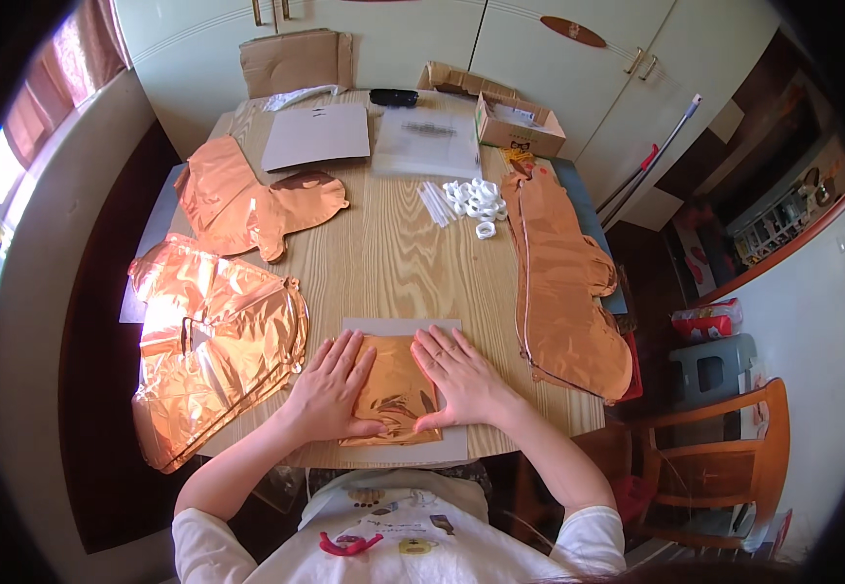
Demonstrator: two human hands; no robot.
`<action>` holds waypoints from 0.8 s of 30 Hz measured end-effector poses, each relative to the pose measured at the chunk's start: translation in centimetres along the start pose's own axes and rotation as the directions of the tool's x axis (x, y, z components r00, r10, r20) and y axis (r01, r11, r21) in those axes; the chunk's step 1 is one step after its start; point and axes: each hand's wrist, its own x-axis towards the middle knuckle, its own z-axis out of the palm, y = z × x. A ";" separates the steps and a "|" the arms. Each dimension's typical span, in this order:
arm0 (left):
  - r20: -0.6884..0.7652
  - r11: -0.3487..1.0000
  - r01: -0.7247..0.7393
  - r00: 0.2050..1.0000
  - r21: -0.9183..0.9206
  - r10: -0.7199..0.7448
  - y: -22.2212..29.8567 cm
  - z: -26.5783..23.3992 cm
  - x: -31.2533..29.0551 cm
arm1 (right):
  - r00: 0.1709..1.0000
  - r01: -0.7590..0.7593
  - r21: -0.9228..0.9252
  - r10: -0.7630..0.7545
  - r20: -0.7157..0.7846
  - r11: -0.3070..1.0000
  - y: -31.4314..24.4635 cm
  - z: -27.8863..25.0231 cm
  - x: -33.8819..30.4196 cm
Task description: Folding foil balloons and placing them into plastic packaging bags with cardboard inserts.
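Note:
Near the table's front edge a folded copper-coloured foil balloon (398, 380) lies on a grey card sheet (453, 440). My left hand (330, 389) rests flat on the foil's left side, fingers stretched out. Over its right side my right hand (463, 380) presses down, fingers spread. Both thumbs point inward across the foil's lower part. Left of my hands are a shiny flat foil balloon (237, 331) and, farther back, another foil balloon (247, 204). A stack of flat foil balloons (563, 282) runs along the right edge.
White ribbon rolls (479, 200) lie beside clear straws (434, 204). Behind them are a clear plastic bag (427, 146), a pale card sheet (317, 136), a black item (393, 97) and an open cardboard box (520, 127). A wooden chair (768, 457) stands at the right.

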 end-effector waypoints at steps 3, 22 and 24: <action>0.033 1.000 -0.008 0.999 0.007 0.008 -0.4 -0.6 -0.3 | 1.000 -0.007 -0.014 0.008 0.019 1.000 -0.2 -0.2 0.1; -0.005 0.995 0.041 0.999 -0.087 -0.042 -1.5 -0.2 2.1 | 0.995 0.089 0.039 -0.090 0.042 0.995 4.3 -2.3 1.2; 0.029 0.991 0.117 0.993 -0.063 -0.115 -1.5 -1.3 1.8 | 0.996 0.087 0.039 -0.088 0.033 0.995 4.4 -2.1 1.0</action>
